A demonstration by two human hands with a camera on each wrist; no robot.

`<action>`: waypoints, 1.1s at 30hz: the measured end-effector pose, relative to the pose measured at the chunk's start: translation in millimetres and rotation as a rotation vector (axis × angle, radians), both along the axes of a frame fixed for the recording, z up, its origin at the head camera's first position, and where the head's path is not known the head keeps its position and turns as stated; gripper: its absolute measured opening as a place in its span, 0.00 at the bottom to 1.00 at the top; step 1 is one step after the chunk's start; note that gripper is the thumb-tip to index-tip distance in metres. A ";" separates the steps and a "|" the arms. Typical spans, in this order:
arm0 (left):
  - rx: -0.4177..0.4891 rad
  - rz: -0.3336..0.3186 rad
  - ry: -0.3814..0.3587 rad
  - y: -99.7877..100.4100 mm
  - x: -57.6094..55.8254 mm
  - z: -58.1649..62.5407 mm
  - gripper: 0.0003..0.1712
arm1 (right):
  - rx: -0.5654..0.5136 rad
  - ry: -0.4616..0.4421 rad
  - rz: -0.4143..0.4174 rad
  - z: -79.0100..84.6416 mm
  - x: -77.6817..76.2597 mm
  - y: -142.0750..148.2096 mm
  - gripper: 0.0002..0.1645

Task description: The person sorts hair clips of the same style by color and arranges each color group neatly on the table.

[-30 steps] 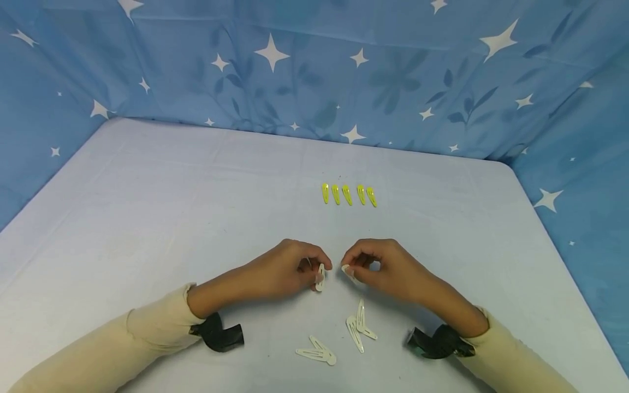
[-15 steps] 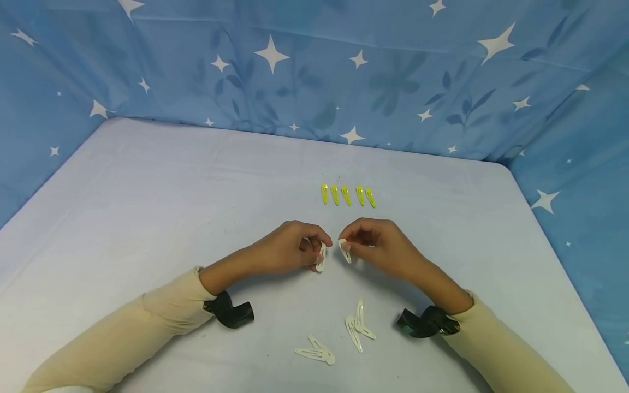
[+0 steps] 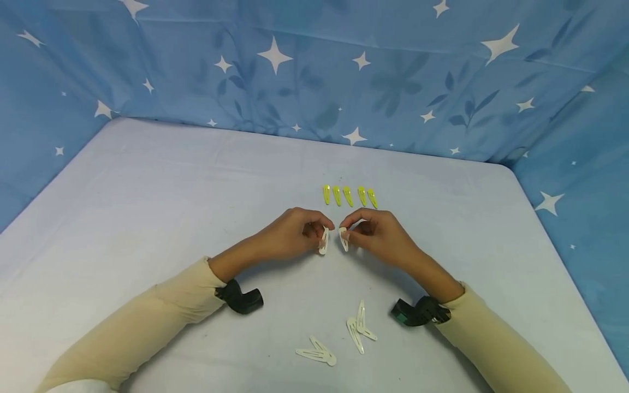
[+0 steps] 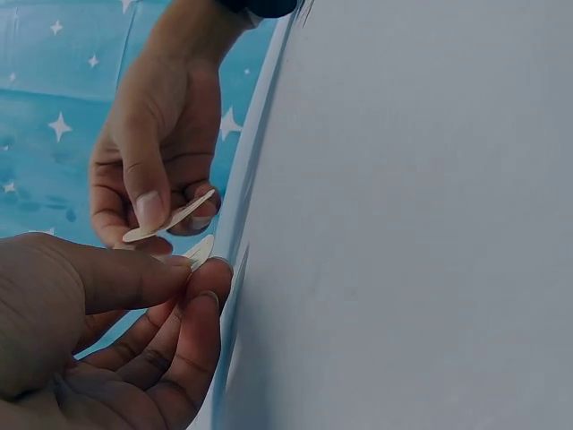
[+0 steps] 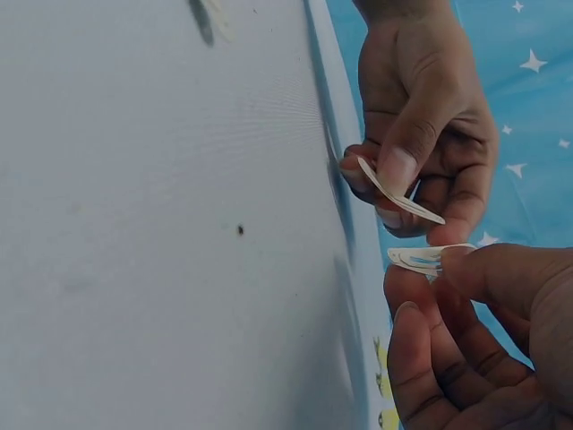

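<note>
My left hand (image 3: 290,234) pinches a white snap hair clip (image 3: 324,241) between thumb and fingers. Close beside it, my right hand (image 3: 380,234) pinches a second white hair clip (image 3: 344,240) the same way. Both hands are over the middle of the table, a small gap between the two clips. In the right wrist view, the left hand's clip (image 5: 403,199) lies under the thumb, and the right hand's clip (image 5: 416,258) shows its slotted frame. Just beyond the fingers, several yellow hair clips (image 3: 347,196) lie in a row.
Nearer the front of the white table (image 3: 172,185), a pair of overlapping white clips (image 3: 316,353) forms a V. To their right another pair of white clips (image 3: 361,325) lies crossed. A blue star-patterned curtain (image 3: 314,71) hangs behind the table.
Both hands have moved away from the body toward the yellow row, each carrying its white hair clip. The clips lying on the table have stayed in place.
</note>
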State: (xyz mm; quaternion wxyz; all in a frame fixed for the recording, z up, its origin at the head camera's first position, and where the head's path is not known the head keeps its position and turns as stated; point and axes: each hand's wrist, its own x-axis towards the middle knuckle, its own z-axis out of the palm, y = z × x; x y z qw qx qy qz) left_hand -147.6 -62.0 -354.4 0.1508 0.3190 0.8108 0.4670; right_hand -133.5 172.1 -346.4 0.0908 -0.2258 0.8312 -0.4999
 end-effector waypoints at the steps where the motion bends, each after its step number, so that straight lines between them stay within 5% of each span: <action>1: 0.000 0.007 -0.010 0.4 -1.9 0.2 0.18 | 0.000 -0.008 -0.011 -0.6 -0.8 0.0 0.07; 6: 0.010 0.038 -0.064 1.6 -10.5 -0.4 0.20 | -0.010 -0.017 -0.040 -3.8 -8.2 1.0 0.06; 15: -0.026 0.085 0.041 8.8 -20.3 -3.4 0.19 | 0.077 0.041 -0.094 -3.0 -18.3 -1.0 0.05; 33: -0.008 0.121 0.031 14.9 -31.8 -4.4 0.18 | 0.176 0.004 -0.168 -6.7 -34.1 -5.7 0.07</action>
